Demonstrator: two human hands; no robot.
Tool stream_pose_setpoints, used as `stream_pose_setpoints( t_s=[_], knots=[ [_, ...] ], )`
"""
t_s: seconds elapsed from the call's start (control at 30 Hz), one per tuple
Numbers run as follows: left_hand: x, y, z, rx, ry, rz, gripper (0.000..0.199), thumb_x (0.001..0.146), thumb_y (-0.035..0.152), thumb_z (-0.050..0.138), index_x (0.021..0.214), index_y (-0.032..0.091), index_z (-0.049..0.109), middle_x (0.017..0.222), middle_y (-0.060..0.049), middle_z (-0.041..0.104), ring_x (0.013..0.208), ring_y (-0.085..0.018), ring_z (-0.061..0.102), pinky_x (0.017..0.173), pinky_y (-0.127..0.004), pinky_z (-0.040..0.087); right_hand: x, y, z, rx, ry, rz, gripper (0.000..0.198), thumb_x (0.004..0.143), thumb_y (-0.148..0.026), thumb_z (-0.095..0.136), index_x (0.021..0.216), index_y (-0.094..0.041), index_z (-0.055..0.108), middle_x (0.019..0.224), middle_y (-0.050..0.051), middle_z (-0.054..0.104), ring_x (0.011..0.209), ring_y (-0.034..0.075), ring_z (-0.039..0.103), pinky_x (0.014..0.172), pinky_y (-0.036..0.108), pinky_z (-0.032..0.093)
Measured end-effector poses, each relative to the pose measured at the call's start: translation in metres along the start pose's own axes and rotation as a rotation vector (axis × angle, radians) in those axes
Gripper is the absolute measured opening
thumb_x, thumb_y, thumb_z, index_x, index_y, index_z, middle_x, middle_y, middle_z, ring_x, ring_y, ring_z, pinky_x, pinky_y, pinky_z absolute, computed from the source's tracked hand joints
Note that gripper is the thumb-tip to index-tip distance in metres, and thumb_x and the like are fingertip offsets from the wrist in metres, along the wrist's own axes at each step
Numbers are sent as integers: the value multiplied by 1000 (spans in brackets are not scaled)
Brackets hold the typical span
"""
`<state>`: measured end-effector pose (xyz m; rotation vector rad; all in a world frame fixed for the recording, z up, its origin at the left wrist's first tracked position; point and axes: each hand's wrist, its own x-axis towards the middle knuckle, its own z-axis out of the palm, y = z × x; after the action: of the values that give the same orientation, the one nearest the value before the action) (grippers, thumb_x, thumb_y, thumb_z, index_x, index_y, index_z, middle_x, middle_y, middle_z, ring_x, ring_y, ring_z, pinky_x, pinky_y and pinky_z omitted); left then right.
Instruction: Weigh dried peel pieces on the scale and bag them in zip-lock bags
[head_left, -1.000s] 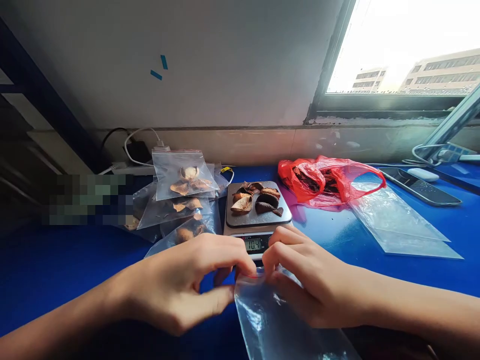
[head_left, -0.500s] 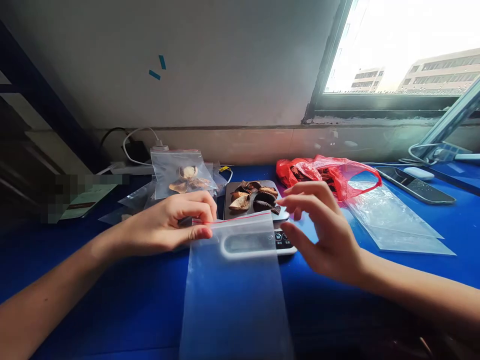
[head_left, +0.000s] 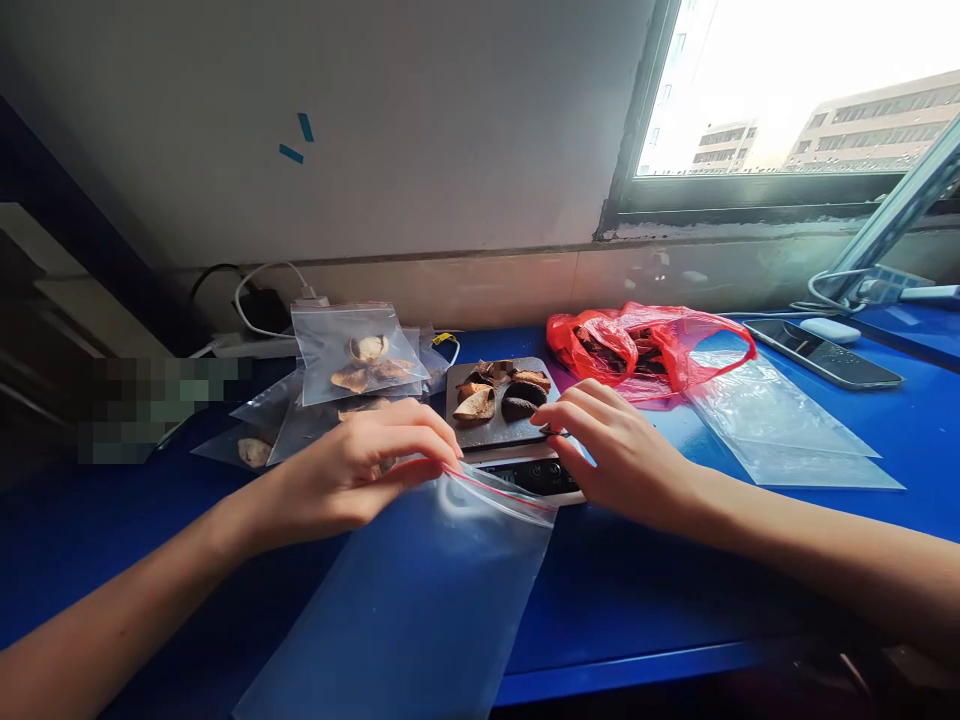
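My left hand (head_left: 356, 465) pinches a clear zip bag (head_left: 420, 590) at the corner of its red-striped top edge. The bag hangs tilted in front of the scale and looks flat. Several dried, curved brown husk pieces (head_left: 475, 405) lie on the metal plate of a kitchen scale (head_left: 491, 437); one is nearly black. My right hand (head_left: 615, 445) is at the plate's front right corner, its thumb and fingers closed on a small dark husk piece (head_left: 550, 430). The scale's display is partly covered by the bag.
Behind my left hand, filled zip bags (head_left: 360, 350) with pale husk pieces are piled up. A red plastic bag (head_left: 675, 355) with dark pieces lies behind the scale to the right. Flat clear bags (head_left: 795, 435) and a phone (head_left: 825, 352) are farther right on the blue table (head_left: 697, 590).
My right hand has moved in to the scale's corner and closed on the small husk piece. The zip bag has swung, its lower end now toward the left.
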<state>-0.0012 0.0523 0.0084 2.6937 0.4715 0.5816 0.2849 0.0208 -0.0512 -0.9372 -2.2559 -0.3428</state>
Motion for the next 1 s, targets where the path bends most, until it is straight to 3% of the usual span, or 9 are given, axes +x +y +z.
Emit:
stream_pose_setpoints(
  t_s=[0.1,0.17,0.27,0.37,0.43,0.63,0.77,1.0],
  knots=[
    [1,2,7,161,-19,61,20,100,9,51,99,18,69,96,-6,73,86,-15,67,78,-25,54,2,-4,-3,121,64,10,20,89,-4,50,96,-18,62,85,8,66,79,20,60,70,33,51],
    [1,7,11,309,-11,131,23,100,6,48,98,17,68,96,-6,74,85,-16,65,78,-28,53,4,-15,-8,312,85,112,16,89,-5,53,94,-19,60,85,5,66,77,17,61,68,29,51],
    [3,17,16,439,45,234,25,100,5,46,98,19,67,97,-4,76,84,-17,66,77,-30,51,7,-39,-20,675,-17,336,13,87,-7,57,88,-19,58,82,0,67,71,11,61,62,21,49],
    [5,23,19,453,91,266,24,101,8,47,98,20,67,96,-3,77,83,-16,67,76,-30,51,8,-56,-27,821,-147,428,11,87,-9,59,84,-19,60,81,-1,69,71,10,63,62,20,49],
    [5,23,19,447,105,267,23,101,8,47,98,21,67,95,-3,77,83,-16,67,76,-30,51,7,-56,-26,751,-140,383,8,88,-11,61,87,-19,62,84,0,71,74,11,64,66,21,51],
    [4,21,18,443,99,272,23,99,5,49,98,19,67,96,-3,77,83,-16,67,77,-30,51,8,-14,-4,256,126,13,17,95,-17,58,111,-17,64,104,11,73,101,24,64,89,42,56],
    [3,22,19,440,92,272,24,98,3,48,94,18,67,95,-4,76,82,-17,66,75,-30,51,9,6,8,104,58,-13,35,94,-24,64,127,-13,60,121,17,70,121,30,59,100,50,54],
    [3,21,19,456,69,273,23,98,3,49,95,15,68,95,-5,76,82,-18,66,75,-31,53,7,-3,5,204,87,-20,19,94,-11,55,108,-18,66,96,9,73,93,21,67,80,36,59]
  ],
)
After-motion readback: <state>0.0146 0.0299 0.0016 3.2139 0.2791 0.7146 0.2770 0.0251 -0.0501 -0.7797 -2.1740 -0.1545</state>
